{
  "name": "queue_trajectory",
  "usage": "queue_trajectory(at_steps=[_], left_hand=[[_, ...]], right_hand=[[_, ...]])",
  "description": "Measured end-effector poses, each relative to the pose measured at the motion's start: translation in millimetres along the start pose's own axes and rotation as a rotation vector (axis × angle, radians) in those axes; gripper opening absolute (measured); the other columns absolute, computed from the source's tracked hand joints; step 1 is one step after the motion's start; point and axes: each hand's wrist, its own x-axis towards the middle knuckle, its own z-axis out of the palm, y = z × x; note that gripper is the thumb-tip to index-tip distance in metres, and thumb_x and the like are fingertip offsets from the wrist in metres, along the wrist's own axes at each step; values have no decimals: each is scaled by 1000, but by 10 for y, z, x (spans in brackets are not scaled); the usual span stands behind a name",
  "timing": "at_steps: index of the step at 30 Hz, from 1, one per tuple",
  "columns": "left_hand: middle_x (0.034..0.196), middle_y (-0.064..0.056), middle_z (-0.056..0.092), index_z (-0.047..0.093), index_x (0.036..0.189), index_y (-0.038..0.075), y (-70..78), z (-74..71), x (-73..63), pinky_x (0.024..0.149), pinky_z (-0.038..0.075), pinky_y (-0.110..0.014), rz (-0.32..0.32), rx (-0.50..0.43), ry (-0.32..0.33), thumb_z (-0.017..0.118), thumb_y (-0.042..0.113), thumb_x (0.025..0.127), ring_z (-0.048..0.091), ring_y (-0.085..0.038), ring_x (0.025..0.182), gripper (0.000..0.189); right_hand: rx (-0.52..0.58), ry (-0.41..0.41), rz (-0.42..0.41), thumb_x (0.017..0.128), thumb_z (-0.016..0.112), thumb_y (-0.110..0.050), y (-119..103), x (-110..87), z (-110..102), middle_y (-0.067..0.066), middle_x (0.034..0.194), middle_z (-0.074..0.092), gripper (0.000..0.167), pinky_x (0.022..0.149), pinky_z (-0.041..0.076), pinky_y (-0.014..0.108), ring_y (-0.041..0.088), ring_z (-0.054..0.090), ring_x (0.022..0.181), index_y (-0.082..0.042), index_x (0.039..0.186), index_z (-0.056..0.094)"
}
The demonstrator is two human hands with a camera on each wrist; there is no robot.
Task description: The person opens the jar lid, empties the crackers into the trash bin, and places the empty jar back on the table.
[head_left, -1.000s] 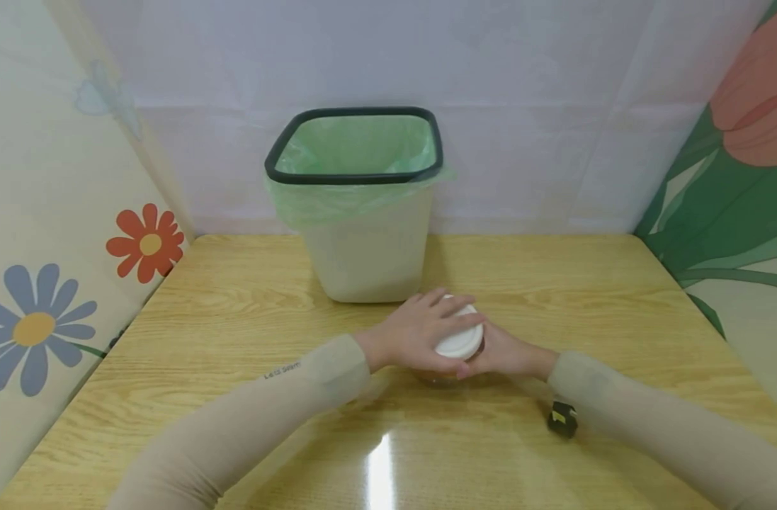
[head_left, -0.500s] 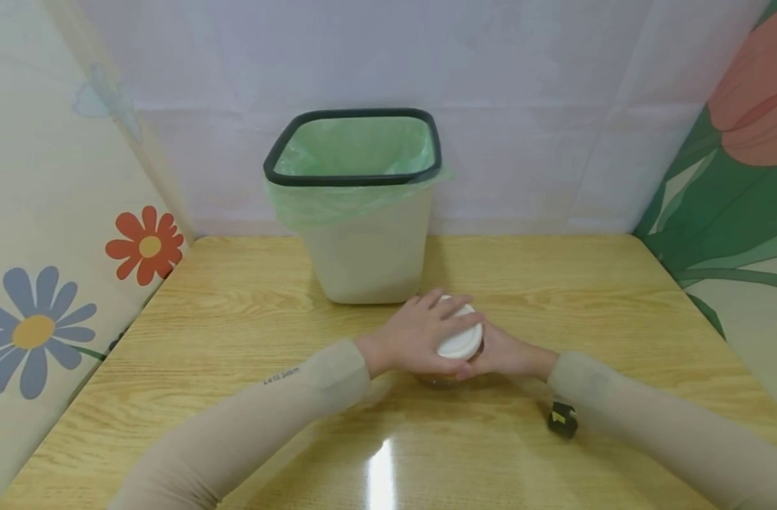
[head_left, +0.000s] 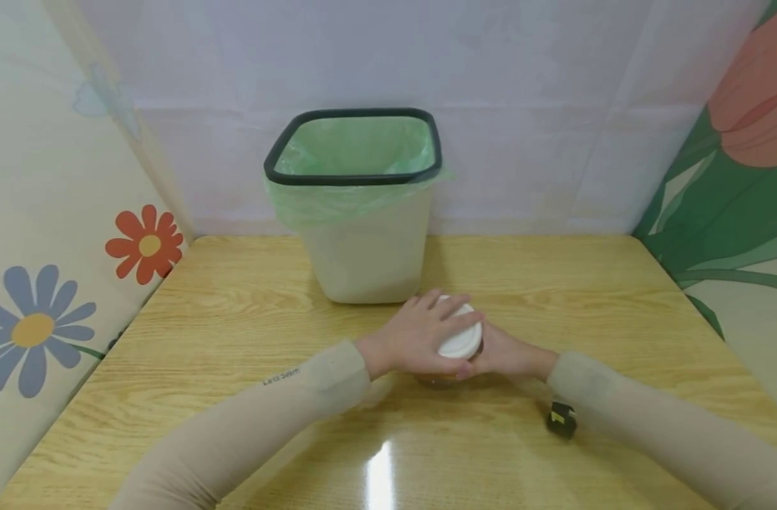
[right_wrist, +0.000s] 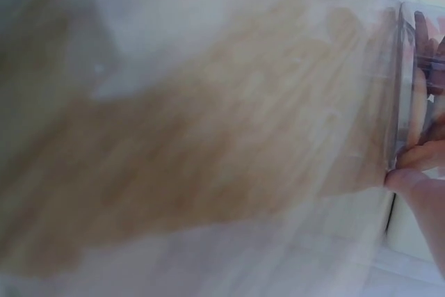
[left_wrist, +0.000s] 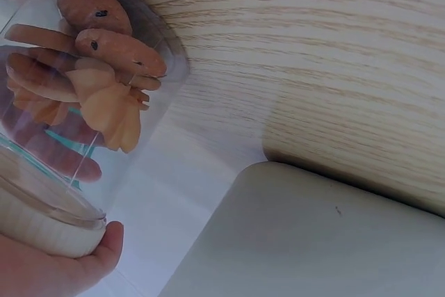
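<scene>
A clear jar with a white lid stands tilted over the table in front of the bin. Over the lid lies my left hand, its fingers spread across the top and gripping the rim. My right hand holds the jar's side, mostly hidden behind the lid; its fingers show through the clear wall in the left wrist view. Inside are several flat orange-brown pieces, some with small dark marks; their kind is unclear. In the right wrist view, the right hand's thumb touches the jar's edge.
A pale bin with a black rim and green liner stands just behind the hands. Near the right forearm, a small black object with a yellow mark lies on the wooden table. Patterned cloth hangs on both sides.
Both hands keep nearly the same place on the jar and lid. The left hand's fingers shift very slightly on the lid.
</scene>
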Motion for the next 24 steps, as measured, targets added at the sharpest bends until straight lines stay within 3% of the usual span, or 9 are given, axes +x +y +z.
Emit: queue_trajectory(at_steps=[12, 24], left_hand=[[159, -4, 22, 25, 155, 31, 77, -10, -2, 102, 36, -55, -88, -16, -16, 46, 68, 90, 28, -39, 137, 78], [159, -5, 23, 27, 154, 31, 151, 4, -12, 101, 36, -54, -155, -26, 0, 45, 70, 89, 28, -38, 137, 78]], right_hand=[[-13, -27, 13, 76, 81, -5, 3, 0, -8, 27, 143, 37, 106, 106, 37, 41, 37, 46, 125, 5, 151, 6], [26, -14, 6, 74, 81, -3, -9, -7, 15, 30, 138, 39, 104, 99, 43, 31, 40, 47, 121, 8, 149, 9]])
